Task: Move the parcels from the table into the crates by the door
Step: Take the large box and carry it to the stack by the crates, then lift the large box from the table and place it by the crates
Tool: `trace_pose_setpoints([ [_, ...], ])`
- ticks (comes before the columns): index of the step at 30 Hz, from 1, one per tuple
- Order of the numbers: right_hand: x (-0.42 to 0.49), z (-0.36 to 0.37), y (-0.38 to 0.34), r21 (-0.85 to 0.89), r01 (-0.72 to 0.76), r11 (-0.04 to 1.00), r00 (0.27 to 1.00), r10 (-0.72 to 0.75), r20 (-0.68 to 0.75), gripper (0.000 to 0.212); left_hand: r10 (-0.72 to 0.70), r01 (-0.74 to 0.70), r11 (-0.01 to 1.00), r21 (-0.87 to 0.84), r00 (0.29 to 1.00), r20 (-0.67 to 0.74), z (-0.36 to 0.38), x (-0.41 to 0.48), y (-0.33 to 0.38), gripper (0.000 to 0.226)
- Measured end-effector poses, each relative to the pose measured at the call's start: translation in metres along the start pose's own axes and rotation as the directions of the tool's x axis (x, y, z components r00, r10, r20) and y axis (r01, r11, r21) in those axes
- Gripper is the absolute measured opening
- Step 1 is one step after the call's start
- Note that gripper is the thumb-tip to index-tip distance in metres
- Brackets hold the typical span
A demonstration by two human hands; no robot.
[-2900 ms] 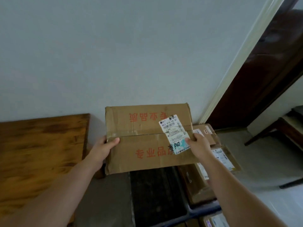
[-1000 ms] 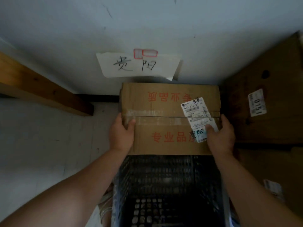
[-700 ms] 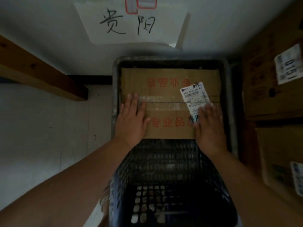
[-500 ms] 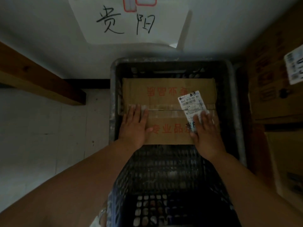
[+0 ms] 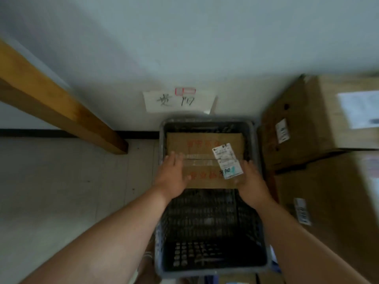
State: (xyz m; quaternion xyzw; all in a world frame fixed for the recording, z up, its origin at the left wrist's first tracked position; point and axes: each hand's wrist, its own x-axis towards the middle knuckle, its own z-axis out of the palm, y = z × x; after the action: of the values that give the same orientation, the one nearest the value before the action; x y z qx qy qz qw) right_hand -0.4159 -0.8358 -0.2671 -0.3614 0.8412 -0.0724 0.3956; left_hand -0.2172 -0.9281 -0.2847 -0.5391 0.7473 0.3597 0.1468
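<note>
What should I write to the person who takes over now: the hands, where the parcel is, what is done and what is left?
Left hand: open, fingers straight, on the parcel's near left part.
Right hand: open, at its near right corner; contact unclear.
Parcel: flat in the far end of the crate, label up.
Done: this parcel is in.
Left: take the hands away; the table is out of view, so check it for more parcels.

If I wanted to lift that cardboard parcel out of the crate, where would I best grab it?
Probably its near edge, reaching from above on your side. The parcel lies flat at the far end of the crate, its other three sides close to the walls, while mesh floor in front leaves room for fingers under both near corners.
</note>
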Motion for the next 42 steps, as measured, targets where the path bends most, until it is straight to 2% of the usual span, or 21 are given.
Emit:
trace_pose_setpoints([
  [3,-0.073,-0.037,-0.031,0.09,-0.055,0.994,0.998,0.057,-0.018,0.06,0.002,-0.002,1.0,0.004,0.998,-0.056,-0.046,-0.067,0.029,0.07],
  [8,-0.191,-0.087,-0.07,0.144,-0.074,0.987,0.992,0.087,-0.091,0.062,0.091,-0.096,0.995,-0.014,0.976,-0.196,-0.113,-0.18,0.064,0.074],
  [13,-0.285,-0.105,-0.107,0.226,0.027,0.974,0.977,0.022,-0.211,0.062,0.181,-0.213,0.973,-0.084,0.94,-0.289,-0.159,-0.267,0.077,0.073],
  [17,-0.349,-0.113,-0.135,0.361,0.135,0.923,0.94,-0.004,-0.342,0.059,0.337,-0.373,0.928,-0.012,0.853,-0.399,-0.191,-0.335,0.079,0.07],
  [20,-0.39,-0.116,-0.159,0.369,0.199,0.908,0.906,-0.027,-0.423,0.057,0.434,-0.457,0.887,0.069,0.772,-0.465,-0.218,-0.377,0.074,0.066],
  [30,-0.5,-0.131,-0.224,0.264,0.473,0.841,0.788,-0.27,-0.553,0.051,0.354,-0.406,0.91,0.084,0.656,-0.666,-0.264,-0.487,0.023,0.071],
  [37,-0.567,-0.101,-0.256,0.163,0.605,0.78,0.709,-0.433,-0.557,0.05,0.239,-0.334,0.942,0.036,0.591,-0.77,-0.264,-0.574,-0.024,0.071],
  [42,-0.6,-0.07,-0.309,0.086,0.693,0.716,0.644,-0.56,-0.522,0.051,0.118,-0.296,0.954,-0.045,0.508,-0.853,-0.283,-0.625,-0.079,0.068],
])
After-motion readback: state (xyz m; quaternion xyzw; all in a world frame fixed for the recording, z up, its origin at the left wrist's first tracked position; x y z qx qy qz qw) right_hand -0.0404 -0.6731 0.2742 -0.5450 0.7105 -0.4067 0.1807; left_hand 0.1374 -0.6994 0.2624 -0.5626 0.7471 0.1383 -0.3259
